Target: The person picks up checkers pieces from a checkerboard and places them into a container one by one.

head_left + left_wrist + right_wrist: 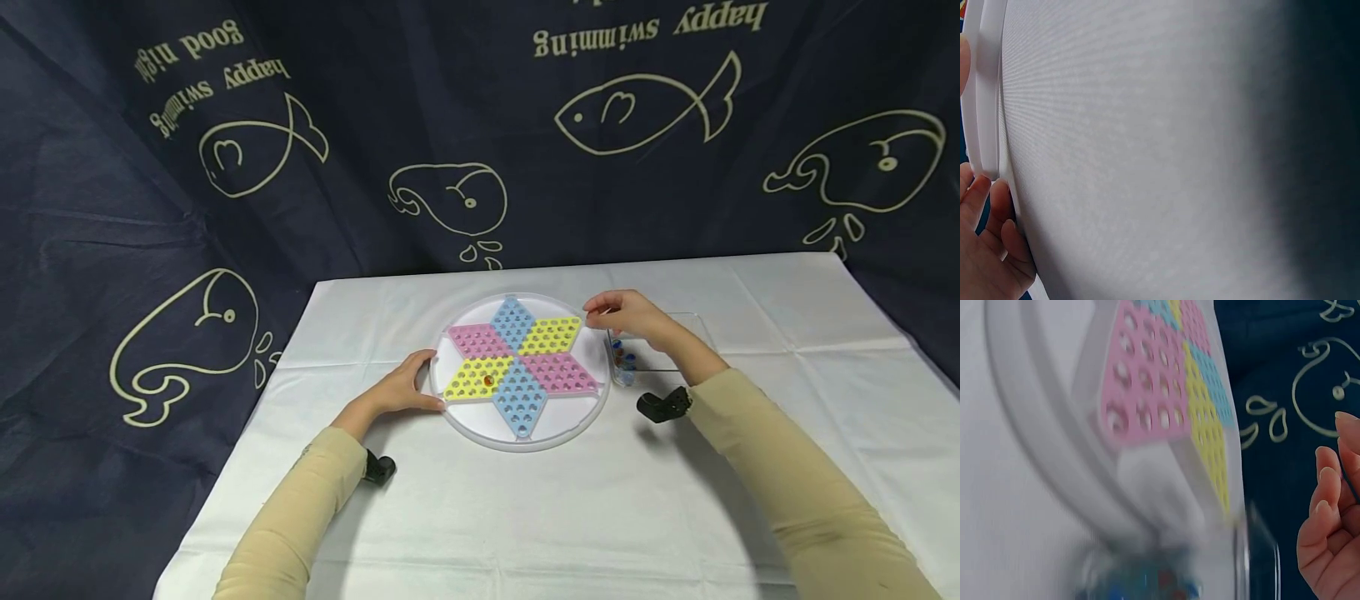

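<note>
A round white Chinese checkers board (465, 422) with pink, yellow and blue hole sections lies on the table. One orange-brown marble (489, 381) sits in its left yellow section. My left hand (405, 387) holds the board's left rim, thumb and fingers spread along the edge; the left wrist view shows fingertips against the rim (988, 94). Beyond the board's right edge, my right hand (630, 317) hovers over a clear box (671, 368) with bent fingers. Whether a marble lies between those fingertips cannot be seen. Blue and orange marbles (622, 358) lie in the box's left part.
A white cloth (480, 517) covers the table. Behind it hangs a dark blue curtain (345, 225) with fish and whale drawings. Black wrist devices (663, 406) stick out beneath both forearms. The box stands close against the board's right side.
</note>
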A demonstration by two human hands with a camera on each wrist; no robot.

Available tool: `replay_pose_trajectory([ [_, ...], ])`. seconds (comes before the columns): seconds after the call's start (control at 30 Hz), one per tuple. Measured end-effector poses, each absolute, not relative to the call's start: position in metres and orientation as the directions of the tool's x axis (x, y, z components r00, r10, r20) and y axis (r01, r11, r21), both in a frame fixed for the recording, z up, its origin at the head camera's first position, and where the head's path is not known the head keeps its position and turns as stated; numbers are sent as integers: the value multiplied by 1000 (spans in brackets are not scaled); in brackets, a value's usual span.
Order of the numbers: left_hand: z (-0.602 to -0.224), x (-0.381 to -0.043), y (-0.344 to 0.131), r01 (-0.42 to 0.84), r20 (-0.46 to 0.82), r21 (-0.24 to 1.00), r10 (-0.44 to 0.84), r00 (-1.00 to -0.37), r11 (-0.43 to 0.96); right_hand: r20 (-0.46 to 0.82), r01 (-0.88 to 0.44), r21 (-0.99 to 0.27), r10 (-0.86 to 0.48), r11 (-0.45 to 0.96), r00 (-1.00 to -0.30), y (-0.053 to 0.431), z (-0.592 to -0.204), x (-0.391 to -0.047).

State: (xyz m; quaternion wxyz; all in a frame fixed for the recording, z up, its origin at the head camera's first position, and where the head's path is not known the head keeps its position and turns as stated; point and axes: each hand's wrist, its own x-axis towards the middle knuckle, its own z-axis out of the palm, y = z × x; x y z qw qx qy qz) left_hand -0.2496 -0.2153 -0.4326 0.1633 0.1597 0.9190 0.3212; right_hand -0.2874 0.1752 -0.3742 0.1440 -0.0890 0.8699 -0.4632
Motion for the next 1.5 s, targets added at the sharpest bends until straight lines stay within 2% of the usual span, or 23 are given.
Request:
replay_pose_trajectory([
  [0.43,-432,-250,-216,201,-196,636,407,-892,745,-109,-98,-890,-416,445,-903,128,-387,-292],
  [0.77,-433,-250,-217,193,-205,632,402,-892,751,-139,-74,-905,-454,420,-880,99,-395,-289],
  [0.97,-433,-250,-217,194,-198,636,401,-894,747,-105,-104,-923,-503,371,-858,82,-397,-286],
  [1.5,-438,-254,-218,195,-193,632,396,-898,750,-137,-157,-884,-566,440,-813,55,-410,-280],
])
